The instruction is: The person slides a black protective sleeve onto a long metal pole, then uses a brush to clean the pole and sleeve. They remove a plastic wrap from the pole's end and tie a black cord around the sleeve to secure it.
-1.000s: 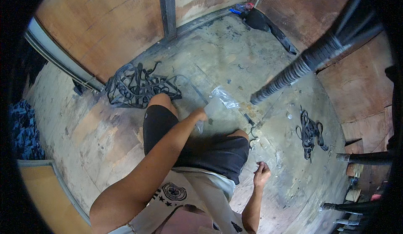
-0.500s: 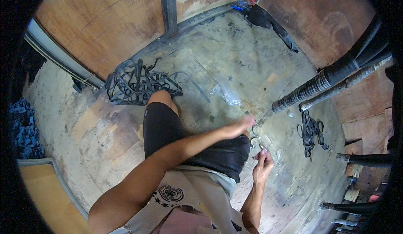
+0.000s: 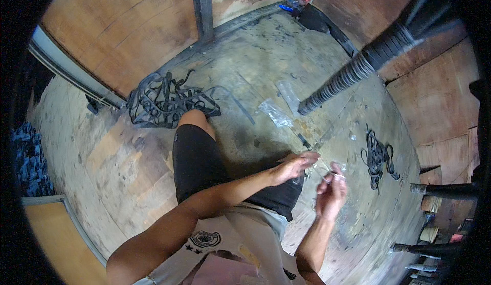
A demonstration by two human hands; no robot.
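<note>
My left hand (image 3: 294, 168) reaches across my thigh with its fingers stretched out, somewhat blurred, and I see nothing held in it. Close by, to its right, my right hand (image 3: 331, 194) is raised with bent fingers around a small clear, shiny piece (image 3: 337, 167), whose kind I cannot make out. A thin pale line shows between the two hands. Beyond the left fingers, a short dark-handled object (image 3: 304, 141) lies on the floor. My bent leg in black shorts (image 3: 197, 154) is beneath the left forearm.
A tangle of black strips (image 3: 171, 101) lies by my knee, a smaller heap (image 3: 377, 157) at the right. Crumpled clear plastic (image 3: 276, 113) lies ahead. A pole wrapped in black bands (image 3: 358, 71) slants in from the upper right. Wooden panels (image 3: 123, 24) line the walls.
My right hand has risen and moved slightly right; the left hand has come down a little. The wrapped pole has shifted up and left, and the bare pole beside it is no longer visible.
</note>
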